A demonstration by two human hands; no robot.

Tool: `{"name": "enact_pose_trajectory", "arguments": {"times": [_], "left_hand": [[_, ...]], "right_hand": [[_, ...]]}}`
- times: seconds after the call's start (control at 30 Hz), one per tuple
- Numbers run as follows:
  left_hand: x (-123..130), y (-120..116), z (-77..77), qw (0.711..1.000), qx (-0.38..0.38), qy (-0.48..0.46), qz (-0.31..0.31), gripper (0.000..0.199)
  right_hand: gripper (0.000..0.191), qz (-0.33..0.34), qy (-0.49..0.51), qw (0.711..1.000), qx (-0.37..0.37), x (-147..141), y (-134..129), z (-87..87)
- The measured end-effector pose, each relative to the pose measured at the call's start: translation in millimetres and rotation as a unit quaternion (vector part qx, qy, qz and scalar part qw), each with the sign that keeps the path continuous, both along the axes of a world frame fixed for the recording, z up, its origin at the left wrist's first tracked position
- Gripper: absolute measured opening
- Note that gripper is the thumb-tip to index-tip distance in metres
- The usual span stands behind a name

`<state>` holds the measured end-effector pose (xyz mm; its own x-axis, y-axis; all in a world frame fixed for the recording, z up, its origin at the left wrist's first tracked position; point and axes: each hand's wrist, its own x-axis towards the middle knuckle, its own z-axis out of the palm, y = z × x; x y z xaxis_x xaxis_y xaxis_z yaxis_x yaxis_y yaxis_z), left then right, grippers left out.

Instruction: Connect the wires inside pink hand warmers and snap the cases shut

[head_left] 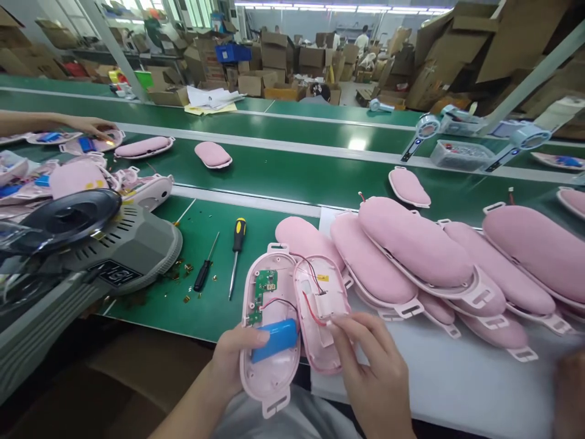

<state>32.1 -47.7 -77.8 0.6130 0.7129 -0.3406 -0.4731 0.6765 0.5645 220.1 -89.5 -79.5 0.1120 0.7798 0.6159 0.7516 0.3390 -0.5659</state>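
Left hand is gripping the circuit-board shell, thumb pressing on the blue battery; its other fingers are hiding underneath. Right hand is pinching the end of the red wire over the wired shell, thumb against index; fingertips are covering the very tip, so can't tell what's on it. Both shells are lying open side by side above the lap, at the bench edge.

Grey appliance on the left is running out of frame and masking part of the opened shells there, so no count on those. Closed pink shells on the right are overlapping: at least six, lower ones part hidden. Blurred shape at the bottom right edge, can't make it out.

Counts: 1 battery, 1 green board, 2 screwdrivers lying left of the open shells, 1 clear bin of small parts sitting between 2 upright blue fans. One co-worker's hand is reaching onto a shell, top left.
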Motion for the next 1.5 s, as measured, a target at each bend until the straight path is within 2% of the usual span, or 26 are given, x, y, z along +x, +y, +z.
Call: {"name": "enact_pose_trajectory", "arguments": {"times": [0.2, 0.3, 0.4, 0.5, 0.57, 0.67, 0.83, 1.0, 1.37, 1.5], "left_hand": [[0.5, 0.2, 3.6, 1.0, -0.005, 0.002, 0.016, 0.027], [1.0, -0.5, 5.1, 1.0, 0.006, -0.016, 0.012, 0.023], [1.8, -1.8, 5.6, 0.999, 0.015, -0.027, 0.015, 0.026], [1.8, -2.2, 5.0, 0.999, -0.003, -0.021, 0.032, 0.04], [1.6, -1.6, 5.2, 0.999, -0.008, -0.017, 0.035, 0.044], [1.5, -0.3, 7.4, 0.999, 0.01, -0.022, 0.028, 0.038], [1.8, 0.9, 10.6, 0.998, 0.047, -0.027, 0.033, 0.037], [0.0, 2.3, 6.0, 0.999, 0.019, -0.015, 0.027, 0.043], [-2.5, 2.4, 3.9, 0.999, 0.026, -0.028, 0.032, 0.038], [-4.2, 2.5, 2.9, 0.998, 0.036, -0.021, 0.04, 0.037]], "right_hand": [[0.015, 0.147, 0.022, 0.988, -0.037, -11.4, 14.0, 17.2], [0.019, 0.192, 0.082, 0.971, -0.118, -14.1, 24.0, 26.3], [0.023, 0.199, 0.167, 0.932, -0.254, -15.2, 37.2, 37.3], [0.023, 0.237, 0.246, 0.878, -0.335, -15.8, 51.5, 49.0], [0.022, 0.261, 0.275, 0.85, -0.365, -15.3, 59.7, 55.0], [0.023, 0.282, 0.28, 0.828, -0.396, -12.7, 67.8, 58.7], [0.023, 0.302, 0.362, 0.785, -0.402, -9.5, 73.4, 53.2], [0.034, 0.285, 0.417, 0.774, -0.382, -10.8, 76.9, 49.0], [0.032, 0.29, 0.415, 0.733, -0.455, -5.6, 82.3, 56.8], [0.028, 0.273, 0.363, 0.747, -0.486, -17.0, 82.8, 61.2]]}}
